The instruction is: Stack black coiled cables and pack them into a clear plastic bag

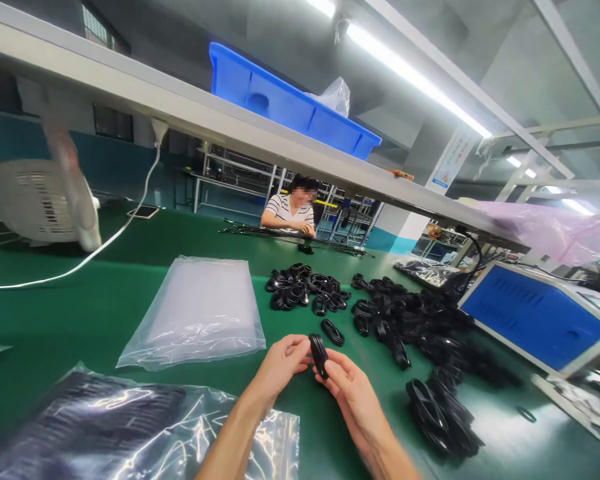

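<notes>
Between my two hands is a coiled black cable, held just above the green tabletop. My left hand pinches its upper left side with thumb and fingertips. On the other side, my right hand grips the lower right of the coil. Just beyond it lies a single loose cable coil. Farther back is a pile of black cable coils, and a larger heap of coils spreads to the right. Nearer my right arm rests another bunch of coils.
A stack of clear plastic bags lies left of centre. A filled clear bag is at the front left. A blue machine stands right, a fan left. Overhead, a shelf carries a blue bin. Across the table sits a person.
</notes>
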{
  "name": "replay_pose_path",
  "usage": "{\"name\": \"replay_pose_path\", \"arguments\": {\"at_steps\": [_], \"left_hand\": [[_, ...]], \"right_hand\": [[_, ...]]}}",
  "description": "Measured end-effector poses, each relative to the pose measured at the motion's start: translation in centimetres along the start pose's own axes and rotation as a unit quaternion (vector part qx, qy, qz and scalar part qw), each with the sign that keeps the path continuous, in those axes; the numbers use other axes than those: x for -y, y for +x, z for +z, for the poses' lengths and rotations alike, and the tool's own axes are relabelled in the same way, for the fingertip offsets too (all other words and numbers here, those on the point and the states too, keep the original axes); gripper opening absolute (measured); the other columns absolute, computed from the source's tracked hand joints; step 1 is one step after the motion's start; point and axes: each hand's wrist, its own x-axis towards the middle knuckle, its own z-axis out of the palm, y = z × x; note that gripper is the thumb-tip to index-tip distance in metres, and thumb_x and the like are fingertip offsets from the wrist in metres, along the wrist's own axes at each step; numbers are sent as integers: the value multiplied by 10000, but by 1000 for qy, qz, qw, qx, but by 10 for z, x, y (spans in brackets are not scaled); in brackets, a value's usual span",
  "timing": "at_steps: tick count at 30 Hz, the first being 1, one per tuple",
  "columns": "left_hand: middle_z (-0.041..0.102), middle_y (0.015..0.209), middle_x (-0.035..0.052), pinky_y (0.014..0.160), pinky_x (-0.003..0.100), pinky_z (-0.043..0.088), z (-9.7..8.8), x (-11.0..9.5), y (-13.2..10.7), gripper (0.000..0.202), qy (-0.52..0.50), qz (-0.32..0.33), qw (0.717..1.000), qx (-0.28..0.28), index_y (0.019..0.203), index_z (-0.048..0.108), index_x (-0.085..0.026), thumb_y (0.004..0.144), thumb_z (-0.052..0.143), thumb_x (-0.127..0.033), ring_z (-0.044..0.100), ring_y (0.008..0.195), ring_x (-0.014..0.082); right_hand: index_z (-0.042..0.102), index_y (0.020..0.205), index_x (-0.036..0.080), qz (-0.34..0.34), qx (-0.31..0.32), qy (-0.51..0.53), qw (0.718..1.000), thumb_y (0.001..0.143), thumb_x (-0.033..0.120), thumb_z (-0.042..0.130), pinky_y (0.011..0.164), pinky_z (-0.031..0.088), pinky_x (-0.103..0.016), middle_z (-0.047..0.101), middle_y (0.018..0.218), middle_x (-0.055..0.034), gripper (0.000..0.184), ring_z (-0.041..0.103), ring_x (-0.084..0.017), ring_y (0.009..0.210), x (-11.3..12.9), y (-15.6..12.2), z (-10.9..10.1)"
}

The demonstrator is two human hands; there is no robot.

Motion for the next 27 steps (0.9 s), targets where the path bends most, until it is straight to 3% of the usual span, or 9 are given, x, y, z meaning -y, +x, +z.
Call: {"name": "replay_pose_path", "arguments": {"at_steps": [3, 7, 13, 15, 18, 21, 24, 27], "left_hand": [[659, 1002, 102, 865, 329, 456, 2, 0, -3, 405, -53, 7, 997, 61, 1080, 560, -148, 757, 628, -384, 614, 927, 192], [649, 1034, 86, 917, 309, 413, 0, 2, -2, 425, -52, 26, 996, 60, 1075, 557, -156, 686, 709, -238, 578, 1009, 200], [608, 1161, 76, 1014, 347, 333, 0, -5, -6, 420, -86, 15, 991, 106, 1123, 541, -200, 725, 674, -198, 516, 1135, 220], [562, 1237, 76, 1027, 355, 326, 2, -7, -6, 448, -117, 5, 986, 122, 1167, 516, -223, 743, 661, -200, 486, 1176, 225], [498, 1310, 65, 988, 372, 382, 4, -7, -5, 463, -153, -18, 981, 120, 1209, 482, -258, 773, 639, -234, 465, 1199, 235], [532, 1264, 77, 932, 361, 433, 5, -6, -4, 411, -152, -19, 984, 96, 1182, 506, -237, 789, 623, -259, 496, 1162, 237], [600, 1153, 86, 924, 333, 434, 4, -6, -4, 373, -148, -4, 986, 74, 1134, 540, -199, 775, 634, -231, 551, 1083, 219], [628, 1081, 80, 917, 332, 438, 3, -7, -6, 345, -148, 0, 987, 61, 1110, 553, -190, 773, 624, -215, 575, 1034, 208]], "right_hand": [[584, 1004, 137, -6, 13, -16, 1000, 637, 405, 745, 830, 458, -333, 685, 886, -87, 482, 620, -194, 842, 2, -2, 4], [561, 999, 161, -52, 16, -77, 996, 665, 368, 728, 919, 422, -364, 657, 1016, -99, 427, 596, -212, 958, 2, -2, 5], [545, 1019, 189, -156, -6, -196, 968, 749, 344, 632, 860, 481, -354, 616, 1075, -93, 324, 581, -231, 1005, 0, -5, 6], [528, 1062, 200, -202, -34, -283, 937, 791, 312, 584, 853, 480, -362, 602, 1086, -86, 298, 585, -224, 981, 1, -7, 4], [509, 1108, 200, -318, -85, -402, 854, 822, 253, 541, 868, 459, -392, 584, 1078, -95, 292, 556, -231, 991, 2, -8, 2], [473, 1164, 203, -400, -76, -454, 793, 852, 207, 488, 889, 447, -382, 563, 1096, -100, 312, 520, -221, 1037, 1, -7, 0], [451, 1188, 193, -389, -62, -461, 795, 847, 222, 498, 875, 460, -351, 557, 1116, -100, 345, 534, -210, 1026, 0, -7, 0], [496, 1128, 177, -316, -67, -436, 840, 823, 280, 534, 787, 494, -304, 597, 1054, -88, 325, 592, -195, 899, 4, -10, 2]]}}
